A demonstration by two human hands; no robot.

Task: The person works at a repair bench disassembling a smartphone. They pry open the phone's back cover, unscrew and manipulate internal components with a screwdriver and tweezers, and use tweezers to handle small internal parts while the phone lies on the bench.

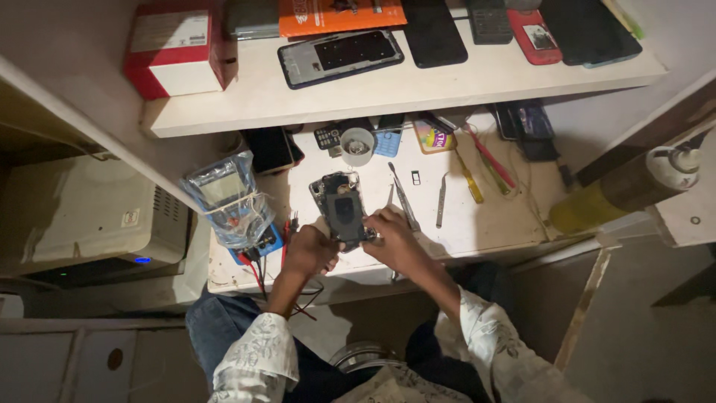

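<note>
Both hands grip an opened phone [340,209] over the worktop [477,224]: left hand [309,250] clamped on its lower left edge, right hand [391,235] on its lower right. Tweezers [403,200] lie just beyond the right hand; a wrapped meter [231,198] sits left of the left hand.

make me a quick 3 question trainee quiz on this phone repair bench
1. True or false: both hands hold the opened phone.
2. What lies nearest the right hand? A tweezers B red box C yellow bottle
3. The multimeter, beside the left hand, is wrapped in clear ____.

Key: 1 true; 2 A; 3 plastic
</note>
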